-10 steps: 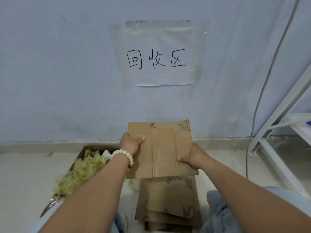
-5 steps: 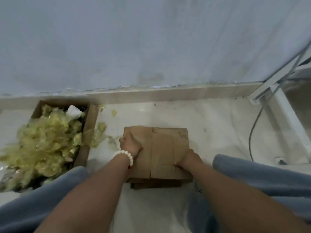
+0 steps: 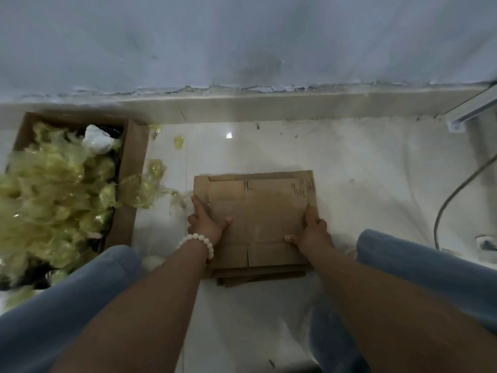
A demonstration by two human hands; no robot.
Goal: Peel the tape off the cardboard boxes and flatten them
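Lowered from chest height 1 second ago, the flat cardboard (image 3: pixel 258 211) now lies on the stack (image 3: pixel 258 275) on the floor (image 3: pixel 363 170) between the knees. 2 grips pinch its side edges, left grip (image 3: pixel 207 227) and right grip (image 3: pixel 312 232), thumbs on top, probably to square it with the pile. Farther left, a box (image 3: pixel 131 168) keeps the peeled tape (image 3: pixel 53 184) together, against the wall (image 3: pixel 242 49).
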